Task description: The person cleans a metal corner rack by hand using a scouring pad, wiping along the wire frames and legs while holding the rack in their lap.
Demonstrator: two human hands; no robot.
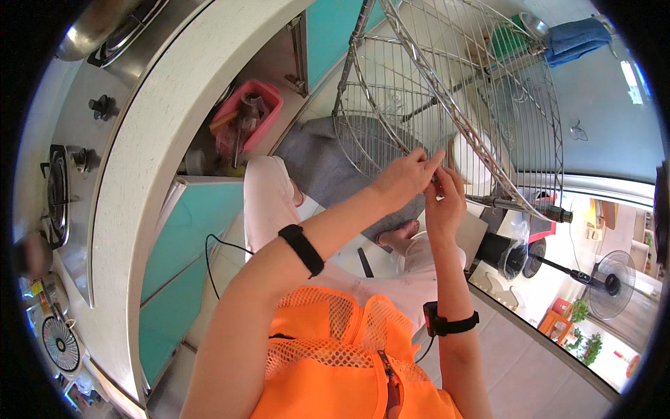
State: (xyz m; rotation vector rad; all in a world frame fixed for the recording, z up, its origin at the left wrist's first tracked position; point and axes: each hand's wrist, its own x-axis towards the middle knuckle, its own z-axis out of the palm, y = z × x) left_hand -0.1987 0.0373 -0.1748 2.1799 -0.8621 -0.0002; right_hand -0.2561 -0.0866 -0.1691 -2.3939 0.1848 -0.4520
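My left hand (405, 175) and my right hand (446, 204) meet in front of a chrome wire shelving rack (419, 57). A small dark piece (434, 178) shows between the fingertips of my right hand; it is too small to name. Fingers of my left hand bend over the same spot, and its thumb side is hidden, so its hold cannot be told. Behind the hands run the rack's curved wire shelves, which stand on edge. One metal post (544, 210) ends in a dark foot at the right.
At left, an open cabinet under the counter (152, 99) holds a pink plastic basket (269, 112) with utensils. A grey mat (324, 152) lies on the floor beneath the rack. Blue cloth (578, 41) hangs at upper right; a standing fan (611, 284) is beyond the doorway.
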